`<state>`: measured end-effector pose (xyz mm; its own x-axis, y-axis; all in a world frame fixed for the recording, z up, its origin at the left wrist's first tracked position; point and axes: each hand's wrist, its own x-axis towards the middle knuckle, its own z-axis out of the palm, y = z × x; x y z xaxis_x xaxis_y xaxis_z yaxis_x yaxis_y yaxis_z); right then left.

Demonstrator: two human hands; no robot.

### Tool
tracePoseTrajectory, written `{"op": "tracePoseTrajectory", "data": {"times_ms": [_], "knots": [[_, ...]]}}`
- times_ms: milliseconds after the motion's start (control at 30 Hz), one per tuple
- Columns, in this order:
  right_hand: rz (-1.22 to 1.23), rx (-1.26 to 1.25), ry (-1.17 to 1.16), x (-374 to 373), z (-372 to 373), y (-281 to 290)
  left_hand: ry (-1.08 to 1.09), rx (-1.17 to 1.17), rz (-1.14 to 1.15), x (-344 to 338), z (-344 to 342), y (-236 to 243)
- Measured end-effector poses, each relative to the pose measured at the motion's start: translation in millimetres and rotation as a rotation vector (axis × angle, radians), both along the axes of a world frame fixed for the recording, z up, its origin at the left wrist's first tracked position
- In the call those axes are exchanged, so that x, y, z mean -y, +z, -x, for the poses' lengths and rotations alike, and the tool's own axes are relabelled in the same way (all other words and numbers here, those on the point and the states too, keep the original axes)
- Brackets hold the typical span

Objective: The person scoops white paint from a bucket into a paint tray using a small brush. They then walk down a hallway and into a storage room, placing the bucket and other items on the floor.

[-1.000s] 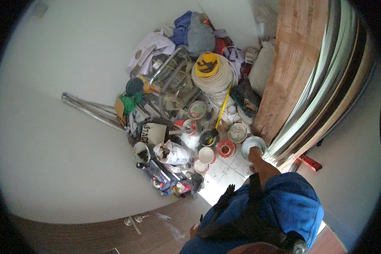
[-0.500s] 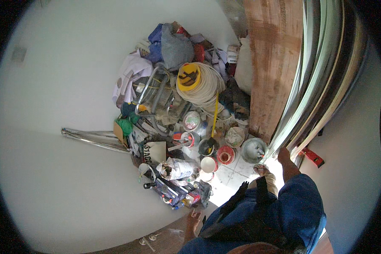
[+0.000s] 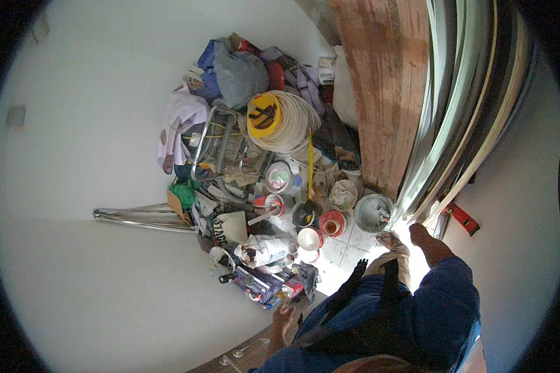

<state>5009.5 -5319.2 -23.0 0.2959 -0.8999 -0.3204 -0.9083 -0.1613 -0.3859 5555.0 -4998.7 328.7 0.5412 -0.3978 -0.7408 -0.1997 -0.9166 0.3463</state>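
Observation:
My left hand point(image 3: 283, 316) hangs low at my side, near a pile of tools and bags. Its fingers look loosely apart, and nothing shows in them. Below my blue sleeve, my right hand point(image 3: 420, 235) is near the lower ends of long strips point(image 3: 410, 193) leaning upright. Its fingers are hidden from view, so any grip on the strips cannot be made out. Close by stands a grey bucket point(image 3: 373, 212) with something wet-looking inside. Beside it are a red-rimmed bucket point(image 3: 333, 224) and a white tub point(image 3: 308, 239).
A large coil of pale cable point(image 3: 297, 124) lies in the heap, with a yellow container point(image 3: 264, 115) on it. A brown board point(image 3: 386, 93) leans behind the strips. Metal rods point(image 3: 143, 221) stick out leftward. A red tool point(image 3: 463, 219) lies by the right wall.
The view has shifted slightly, so the heap and board appear a little further left. My hands have hardly moved relative to my body.

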Motion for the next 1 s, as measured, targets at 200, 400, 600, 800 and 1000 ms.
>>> {"op": "tracePoseTrajectory", "data": {"times_ms": [200,400,600,800,1000], "knots": [[-0.018,0.012,0.002,-2.4,-0.2,-4.8,0.183,-0.062,0.073,23.6,17.7,24.2],[-0.035,0.035,0.002,-1.6,-13.0,-8.5,-0.019,0.024,-0.048,30.5,24.6,39.4],[-0.045,0.048,0.005,-4.0,-23.6,-11.4,-0.018,0.008,-0.051,39.0,33.6,48.2],[-0.041,0.052,0.034,-4.6,-22.2,-14.8,0.107,-0.037,0.017,30.5,29.5,32.1],[-0.028,0.039,0.098,2.6,-15.0,-15.5,0.093,0.033,-0.051,-18.9,24.2,-13.4]]}}
